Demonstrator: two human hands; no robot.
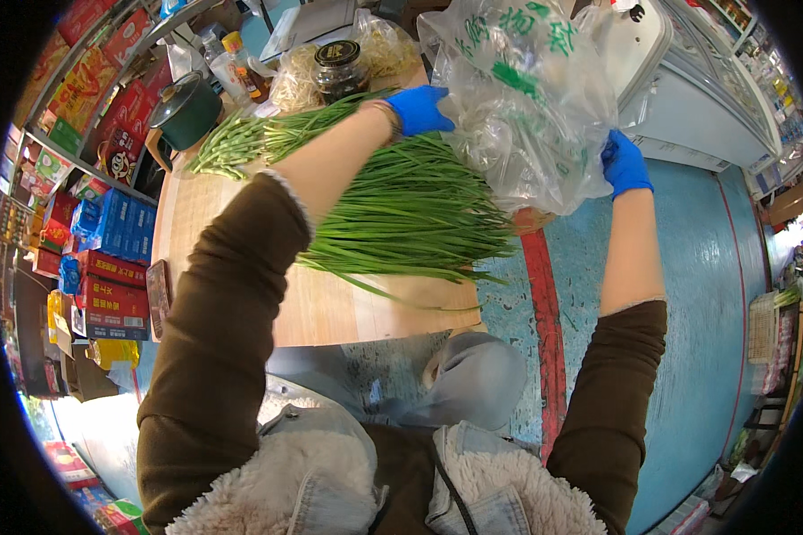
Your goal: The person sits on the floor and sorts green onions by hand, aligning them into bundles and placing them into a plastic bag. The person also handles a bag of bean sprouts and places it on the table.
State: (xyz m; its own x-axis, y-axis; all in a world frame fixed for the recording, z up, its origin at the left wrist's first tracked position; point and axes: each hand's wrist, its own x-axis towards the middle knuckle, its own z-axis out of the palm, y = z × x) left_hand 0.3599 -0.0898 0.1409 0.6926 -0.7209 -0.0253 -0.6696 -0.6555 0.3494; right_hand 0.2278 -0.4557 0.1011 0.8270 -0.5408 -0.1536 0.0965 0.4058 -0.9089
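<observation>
A clear plastic bag [528, 114] with green printing hangs between my blue-gloved hands, past the table's right edge. My left hand [420, 110] pinches the bag's left side above the greens. On the other side of the bag, my right hand [623, 164] is closed on its edge, over the floor. Long green garlic chives [415, 207] lie spread over the wooden table [368, 321], their leaf tips pointing right. Behind my left forearm lies another bunch [301, 134] of green stalks, with pale cut pieces [231, 144] at its left.
A lidded green pot [186, 110], a sauce bottle [247, 70], a dark-lidded glass jar [341, 70] and bagged sprouts [296, 80] line the table's back. A phone [159, 297] rests at the left edge, beside stacked boxes [114, 287]. A white chest freezer [696, 100] stands at the right.
</observation>
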